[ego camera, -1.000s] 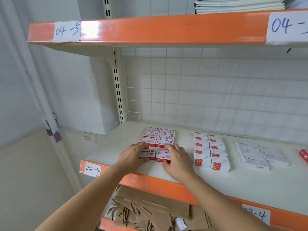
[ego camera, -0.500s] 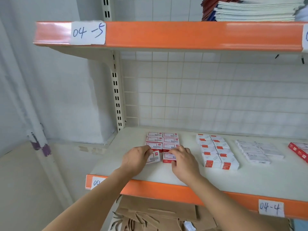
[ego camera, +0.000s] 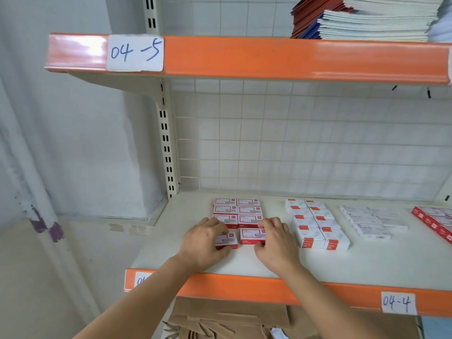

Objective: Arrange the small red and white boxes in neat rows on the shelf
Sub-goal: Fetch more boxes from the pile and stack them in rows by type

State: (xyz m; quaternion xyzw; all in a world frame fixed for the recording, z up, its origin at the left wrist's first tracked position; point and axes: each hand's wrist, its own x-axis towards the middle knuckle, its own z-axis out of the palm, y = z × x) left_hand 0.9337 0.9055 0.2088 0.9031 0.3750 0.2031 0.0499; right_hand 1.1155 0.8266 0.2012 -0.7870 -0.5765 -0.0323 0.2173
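The left hand (ego camera: 204, 243) holds a small red and white box (ego camera: 226, 241) at the front of the shelf (ego camera: 367, 263), fingers curled over the box's top and left end, thumb tucked along its near edge. The right hand (ego camera: 275, 241) pinches the neighbouring front box (ego camera: 252, 236) at its right end, fingertips bent over the far corner and thumb at the near one. Both forearms rise from below, crossing the shelf's orange front lip, wrists nearly level and palms down. The two held boxes lie side by side, a narrow gap between them; the left one sits slightly nearer the lip. Just beyond the fingertips lies the block of red and white boxes (ego camera: 238, 211), two columns wide and three rows deep. To the right of the right hand lies a group of whiter boxes (ego camera: 315, 226).
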